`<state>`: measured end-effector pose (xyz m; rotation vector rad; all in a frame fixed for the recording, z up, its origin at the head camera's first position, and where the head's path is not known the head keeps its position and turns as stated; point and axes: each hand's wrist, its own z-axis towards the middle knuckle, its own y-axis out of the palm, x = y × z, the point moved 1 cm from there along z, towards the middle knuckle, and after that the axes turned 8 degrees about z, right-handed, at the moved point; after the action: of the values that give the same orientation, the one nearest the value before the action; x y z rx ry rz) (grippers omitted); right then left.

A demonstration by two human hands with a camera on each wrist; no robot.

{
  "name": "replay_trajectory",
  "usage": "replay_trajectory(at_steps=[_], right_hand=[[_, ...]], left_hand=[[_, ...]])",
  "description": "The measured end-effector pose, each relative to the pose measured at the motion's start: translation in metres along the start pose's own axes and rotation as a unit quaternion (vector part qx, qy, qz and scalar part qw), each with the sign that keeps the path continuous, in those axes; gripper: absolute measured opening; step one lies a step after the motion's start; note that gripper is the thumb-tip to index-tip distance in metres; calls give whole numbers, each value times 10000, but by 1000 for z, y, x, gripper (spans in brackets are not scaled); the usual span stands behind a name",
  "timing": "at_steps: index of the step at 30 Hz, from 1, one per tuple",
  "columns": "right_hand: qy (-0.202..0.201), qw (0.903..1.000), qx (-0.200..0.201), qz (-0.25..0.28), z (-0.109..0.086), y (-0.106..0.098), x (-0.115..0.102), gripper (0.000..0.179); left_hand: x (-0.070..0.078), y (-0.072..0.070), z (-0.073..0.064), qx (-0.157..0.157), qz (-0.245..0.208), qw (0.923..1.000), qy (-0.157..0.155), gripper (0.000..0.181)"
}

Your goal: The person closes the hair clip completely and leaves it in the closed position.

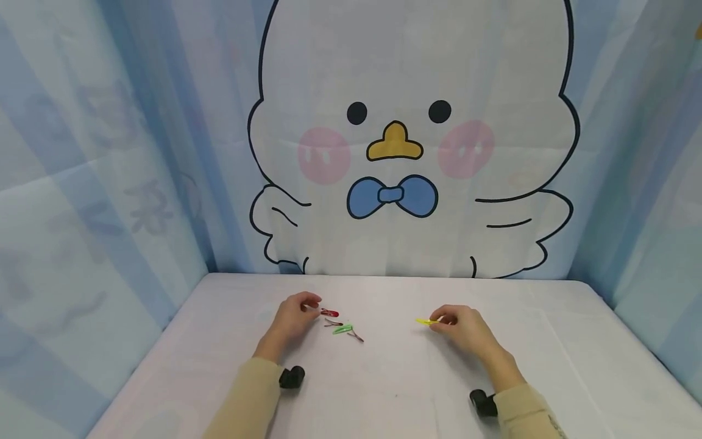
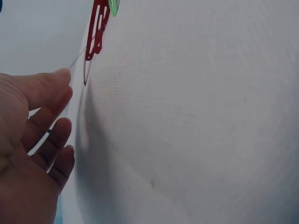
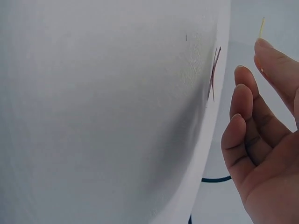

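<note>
In the head view my left hand [image 1: 293, 314] pinches the end of a red hair clip [image 1: 329, 312] between thumb and finger. From the left wrist this held clip looks like a thin line at my thumb tip. My right hand [image 1: 465, 326] pinches a yellow hair clip [image 1: 425, 321], seen edge-on in the right wrist view. Between the hands, nearer the left, lie a dark red clip [image 1: 333, 322] with its prongs spread, a green clip [image 1: 342, 329] and a brownish clip [image 1: 356, 336]. The parts under my fingertips are hidden.
A white cloth covers the table [image 1: 384, 378]. Black wrist cameras sit on my left [image 1: 292, 377] and right [image 1: 482, 403] sleeves. Behind the table hangs a curtain [image 1: 395, 244] with a cartoon bird, and blue curtains flank both sides.
</note>
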<state>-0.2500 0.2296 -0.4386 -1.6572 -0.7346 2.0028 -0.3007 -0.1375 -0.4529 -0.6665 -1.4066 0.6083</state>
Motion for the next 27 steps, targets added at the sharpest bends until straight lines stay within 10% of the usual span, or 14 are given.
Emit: replay_trajectory(at_steps=[27], right_hand=[[741, 9954, -539, -280, 5, -8, 16, 9]], left_hand=[[-3, 5, 13, -354, 539, 9979, -18, 13]])
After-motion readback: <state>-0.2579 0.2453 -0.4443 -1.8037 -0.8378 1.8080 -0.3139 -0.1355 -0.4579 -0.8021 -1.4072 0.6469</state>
